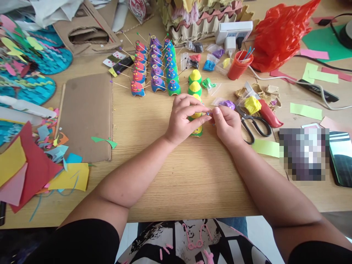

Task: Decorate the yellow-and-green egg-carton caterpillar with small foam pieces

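Observation:
My left hand and my right hand meet over the table, thumbs and fingertips pinched together. Between them shows a tiny bluish bit, too small to name. Just below and behind my left hand runs a row of green and yellow egg-carton cups; the nearest cup has a drawn smiling face, and some of the others are partly covered by my fingers. A bag of purple clay lies just beyond my right hand. Black-handled scissors rest to its right.
Painted red cups, purple cups and blue-green cups stand in rows. Left are cardboard and paper scraps. Right are yellow clay, a red pot, a red plastic bag, a white cable and a phone.

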The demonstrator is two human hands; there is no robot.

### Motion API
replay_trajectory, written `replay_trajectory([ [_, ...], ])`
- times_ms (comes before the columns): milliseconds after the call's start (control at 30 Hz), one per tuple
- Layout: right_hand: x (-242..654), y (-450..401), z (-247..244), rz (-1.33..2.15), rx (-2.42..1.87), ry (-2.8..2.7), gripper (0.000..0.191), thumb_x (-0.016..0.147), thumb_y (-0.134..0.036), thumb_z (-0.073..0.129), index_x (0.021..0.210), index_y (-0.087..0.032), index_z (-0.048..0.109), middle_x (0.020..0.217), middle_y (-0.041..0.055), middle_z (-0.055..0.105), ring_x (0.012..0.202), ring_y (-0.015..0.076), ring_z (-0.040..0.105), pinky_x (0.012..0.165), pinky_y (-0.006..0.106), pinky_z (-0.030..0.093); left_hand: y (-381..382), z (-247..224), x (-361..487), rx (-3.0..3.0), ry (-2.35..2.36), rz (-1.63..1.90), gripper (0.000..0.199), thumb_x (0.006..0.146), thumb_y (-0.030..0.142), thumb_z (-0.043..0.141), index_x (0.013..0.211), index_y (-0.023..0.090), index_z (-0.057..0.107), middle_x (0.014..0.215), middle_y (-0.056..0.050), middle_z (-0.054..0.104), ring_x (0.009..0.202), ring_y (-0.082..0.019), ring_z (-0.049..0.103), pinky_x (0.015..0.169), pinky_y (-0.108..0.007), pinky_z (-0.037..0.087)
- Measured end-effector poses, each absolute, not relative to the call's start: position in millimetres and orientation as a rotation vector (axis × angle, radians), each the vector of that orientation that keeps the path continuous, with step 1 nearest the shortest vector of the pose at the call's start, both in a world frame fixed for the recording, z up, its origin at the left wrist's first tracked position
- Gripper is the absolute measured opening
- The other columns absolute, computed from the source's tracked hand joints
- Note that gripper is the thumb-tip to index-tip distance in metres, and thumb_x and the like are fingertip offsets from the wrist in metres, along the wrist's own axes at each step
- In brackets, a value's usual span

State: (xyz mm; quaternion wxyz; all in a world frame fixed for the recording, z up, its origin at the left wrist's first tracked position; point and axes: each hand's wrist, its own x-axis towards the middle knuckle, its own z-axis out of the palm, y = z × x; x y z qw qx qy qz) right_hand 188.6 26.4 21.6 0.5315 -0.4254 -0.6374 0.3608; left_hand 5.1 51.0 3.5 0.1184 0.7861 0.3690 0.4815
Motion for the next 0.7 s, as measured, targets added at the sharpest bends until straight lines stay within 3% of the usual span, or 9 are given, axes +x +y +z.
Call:
replay_trajectory([
  [533, 188.8, 27.3, 21.2, 0.876, -1.000, -1.542, 0.065, 0.099, -0.076, 0.058, 0.066, -0.021, 0.061, 0.062, 0.0003, 0.058, 0.059, 0.0113, 0.047, 0.058, 0.030, 0.039, 52.5, -0.2, 6.2, 2.350, 1.075, 1.519, 0.022, 0.103, 0.049, 0.071, 0.096, 0.034, 0.086, 0.098, -0.001, 0.076, 0.112, -0.020, 0.063, 0.108, -0.042, 0.052],
  [700, 188.2, 27.0, 23.1, 0.878, -1.013, -1.529, 0.066, 0.098, -0.079, 0.058, 0.064, -0.021, 0.059, 0.059, -0.0008, 0.053, 0.058, 0.0114, 0.044, 0.057, 0.030, 0.037, 52.0, 0.8, 4.4, 2.314, 1.036, 1.490, 0.030, 0.102, 0.057, 0.069, 0.110, 0.034, 0.086, 0.104, -0.002, 0.076, 0.114, -0.021, 0.062, 0.110, -0.041, 0.051],
])
